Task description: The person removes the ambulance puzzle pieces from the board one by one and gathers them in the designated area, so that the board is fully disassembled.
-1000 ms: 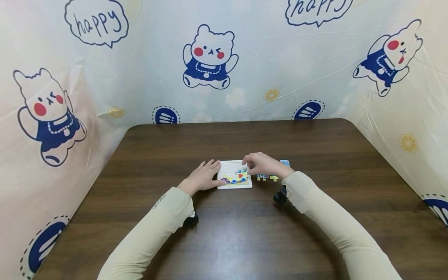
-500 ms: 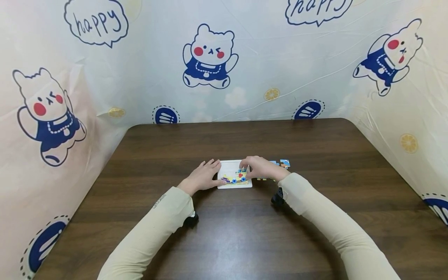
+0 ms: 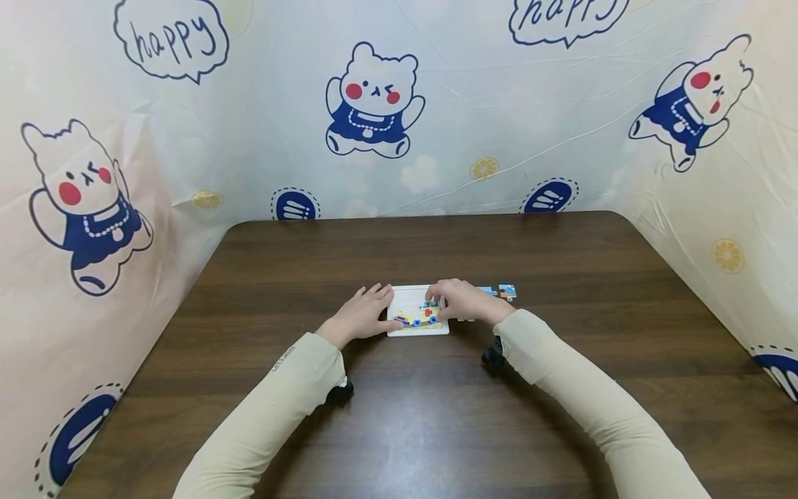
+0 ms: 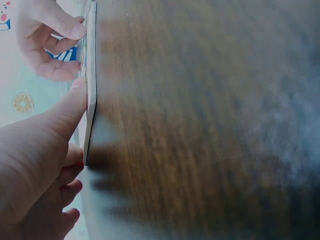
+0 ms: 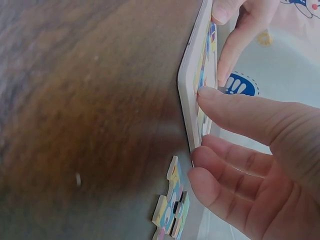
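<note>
A white-framed jigsaw board (image 3: 408, 298) lies on the table, its lower part filled with a yellow truck picture (image 3: 424, 317). At its left side my left hand (image 3: 360, 317) steadies it, fingers stretched past the edge and thumb on the lower left frame. My right hand (image 3: 463, 300) bends over the right half, thumb and index finger spanning a blue-and-yellow puzzle piece (image 3: 431, 305) by the truck's cab. In the right wrist view, the right thumb (image 5: 210, 96) lies on the picture while the other fingers curl by the frame's edge; the index fingertip is hidden.
Loose puzzle pieces (image 5: 167, 212) lie right of the board, partly covered by the right hand in the head view; one blue piece (image 3: 508, 292) shows beyond the wrist. The brown wooden table (image 3: 399, 416) meets a printed cloth backdrop (image 3: 262, 125) behind and at both sides.
My right hand has shifted slightly left and down over the board, its thumb now lower on the picture. A loose blue piece has come into fuller view. My left hand stays put.
</note>
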Demonstrator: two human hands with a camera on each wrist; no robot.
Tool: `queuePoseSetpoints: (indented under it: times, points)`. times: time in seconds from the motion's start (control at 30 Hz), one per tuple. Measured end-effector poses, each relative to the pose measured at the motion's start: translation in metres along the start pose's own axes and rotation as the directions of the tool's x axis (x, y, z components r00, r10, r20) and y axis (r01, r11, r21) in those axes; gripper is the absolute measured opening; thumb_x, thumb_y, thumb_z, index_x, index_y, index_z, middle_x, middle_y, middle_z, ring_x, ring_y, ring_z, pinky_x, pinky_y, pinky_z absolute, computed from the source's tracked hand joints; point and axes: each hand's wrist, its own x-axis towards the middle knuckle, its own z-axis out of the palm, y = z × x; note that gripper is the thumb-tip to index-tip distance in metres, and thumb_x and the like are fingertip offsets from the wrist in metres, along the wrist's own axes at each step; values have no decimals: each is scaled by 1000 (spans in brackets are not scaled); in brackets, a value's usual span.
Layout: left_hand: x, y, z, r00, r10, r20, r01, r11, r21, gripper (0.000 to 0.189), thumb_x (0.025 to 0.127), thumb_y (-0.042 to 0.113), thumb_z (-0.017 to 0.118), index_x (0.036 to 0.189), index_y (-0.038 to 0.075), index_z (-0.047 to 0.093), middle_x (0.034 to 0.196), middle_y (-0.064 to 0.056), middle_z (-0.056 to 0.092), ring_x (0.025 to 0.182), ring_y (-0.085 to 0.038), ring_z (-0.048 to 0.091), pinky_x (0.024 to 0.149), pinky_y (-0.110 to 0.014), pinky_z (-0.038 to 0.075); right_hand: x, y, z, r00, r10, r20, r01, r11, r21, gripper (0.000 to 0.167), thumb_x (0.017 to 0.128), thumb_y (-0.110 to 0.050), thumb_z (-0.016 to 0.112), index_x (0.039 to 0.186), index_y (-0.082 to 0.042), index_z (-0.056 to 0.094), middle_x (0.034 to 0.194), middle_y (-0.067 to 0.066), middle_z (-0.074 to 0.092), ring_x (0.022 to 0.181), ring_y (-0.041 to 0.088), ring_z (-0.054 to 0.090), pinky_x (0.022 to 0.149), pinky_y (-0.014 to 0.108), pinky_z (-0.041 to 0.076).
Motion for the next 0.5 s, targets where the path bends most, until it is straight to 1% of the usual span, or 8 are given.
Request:
queuePoseSetpoints:
  times: [0.23, 0.33, 0.5]
  points:
    - [1, 0, 1, 1000, -1, 5, 1, 1000, 2, 80, 88, 55, 49, 145, 4, 25, 149, -11, 21, 137, -28, 13, 108, -45, 10, 1, -1, 1, 1000, 31, 0, -31, 1000, 1, 39, 81, -11, 72, 117, -3, 60, 103, 10, 53, 92, 23, 55, 77, 36, 47]
    - [1, 0, 0, 1000, 1, 6, -1, 1000, -1, 80, 89, 55, 49, 145, 4, 25, 149, -11, 21, 137, -28, 13, 108, -45, 10, 1, -2, 0, 999, 40, -1, -40, 999, -2, 38, 81, -12, 72, 116, -5, 60, 104, 10, 52, 94, 23, 55, 76, 36, 47]
    - [0, 0, -1, 1000, 4, 7, -4, 1000, -3, 80, 89, 55, 49, 145, 4, 25, 149, -11, 21, 137, -28, 13, 108, -45, 10, 2, -2, 0, 999, 36, -1, -36, 999, -18, 37, 80, -12, 72, 115, -6, 60, 104, 10, 54, 93, 23, 54, 77, 37, 47]
